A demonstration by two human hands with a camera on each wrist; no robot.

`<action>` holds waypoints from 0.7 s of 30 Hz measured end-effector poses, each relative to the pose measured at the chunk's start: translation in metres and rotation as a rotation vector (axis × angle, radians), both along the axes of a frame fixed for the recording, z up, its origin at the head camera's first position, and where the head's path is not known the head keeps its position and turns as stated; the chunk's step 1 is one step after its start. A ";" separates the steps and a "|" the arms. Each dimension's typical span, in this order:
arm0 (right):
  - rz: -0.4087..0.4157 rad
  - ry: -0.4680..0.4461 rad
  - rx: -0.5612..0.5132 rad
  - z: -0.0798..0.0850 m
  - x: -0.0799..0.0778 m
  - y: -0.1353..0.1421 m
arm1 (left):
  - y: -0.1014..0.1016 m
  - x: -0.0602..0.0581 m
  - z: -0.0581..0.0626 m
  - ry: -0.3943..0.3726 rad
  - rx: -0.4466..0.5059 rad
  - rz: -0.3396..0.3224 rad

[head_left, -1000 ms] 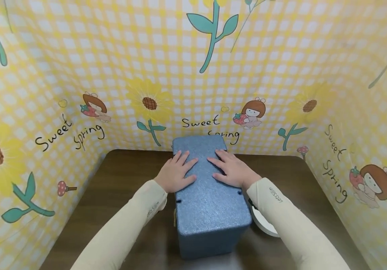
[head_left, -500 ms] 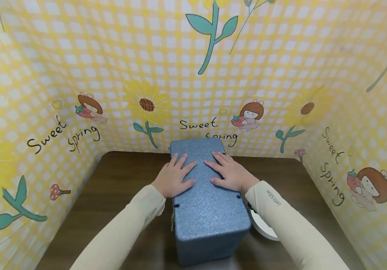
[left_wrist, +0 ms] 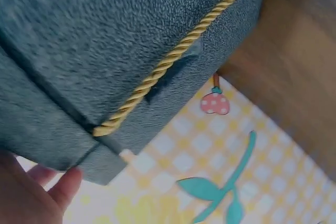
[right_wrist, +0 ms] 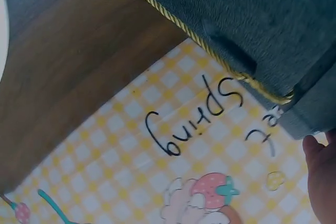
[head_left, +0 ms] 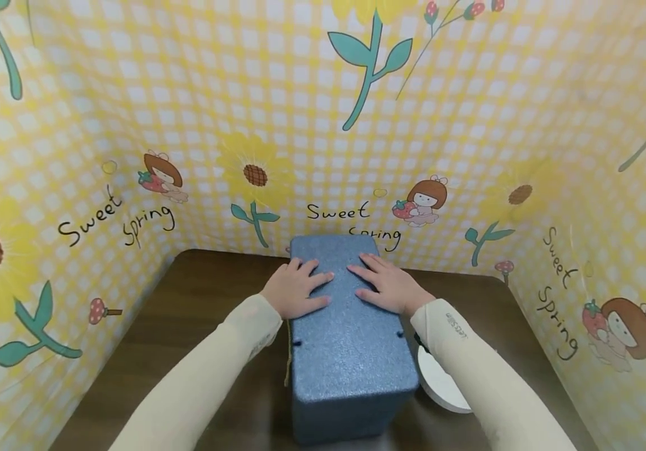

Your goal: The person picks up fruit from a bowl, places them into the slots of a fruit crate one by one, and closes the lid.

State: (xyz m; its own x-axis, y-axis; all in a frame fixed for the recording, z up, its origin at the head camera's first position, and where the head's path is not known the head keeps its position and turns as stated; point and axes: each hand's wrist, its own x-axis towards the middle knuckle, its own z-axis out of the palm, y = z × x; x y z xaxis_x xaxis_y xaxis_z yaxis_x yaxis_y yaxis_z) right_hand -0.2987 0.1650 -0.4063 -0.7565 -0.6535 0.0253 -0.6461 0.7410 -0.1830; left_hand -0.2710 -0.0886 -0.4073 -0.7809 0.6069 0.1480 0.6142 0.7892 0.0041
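A blue-grey foam box (head_left: pixel 353 363) with a fitted lid stands on the table, its long side pointing away from me. My left hand (head_left: pixel 297 289) rests on the left edge of the lid, fingers spread and straight. Opposite it, my right hand (head_left: pixel 389 287) lies on the right edge in the same way. In the left wrist view a twisted gold rope (left_wrist: pixel 173 59) runs along the box's side, up to the dark seam under the lid. The right wrist view shows a similar gold rope (right_wrist: pixel 178 22) on the other side. The inside of the box is hidden.
A white round object (head_left: pixel 441 383) lies right of the box, partly covered by my right sleeve (head_left: pixel 469 351). The brown wooden table (head_left: pixel 205 294) is bordered at the back and sides by a yellow checked cloth (head_left: pixel 199 81) with printed flowers.
Both hands stay flat on the lid in nearly the same place. The head view shifts slightly, and a bit more of the white round object shows beside the box.
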 end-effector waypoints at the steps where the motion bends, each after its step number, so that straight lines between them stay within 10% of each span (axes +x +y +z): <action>1: -0.019 -0.007 0.000 -0.001 -0.004 0.000 | 0.000 -0.003 0.000 -0.001 -0.010 -0.014; 7: -0.106 -0.088 -0.058 0.000 -0.026 -0.007 | -0.001 -0.018 0.005 0.000 0.009 -0.009; 15: -0.169 -0.170 -0.080 0.003 -0.032 -0.011 | -0.001 -0.033 0.004 -0.173 0.000 0.211; 21: -0.180 -0.151 -0.054 0.004 -0.031 -0.006 | 0.004 -0.039 0.000 -0.159 -0.044 0.197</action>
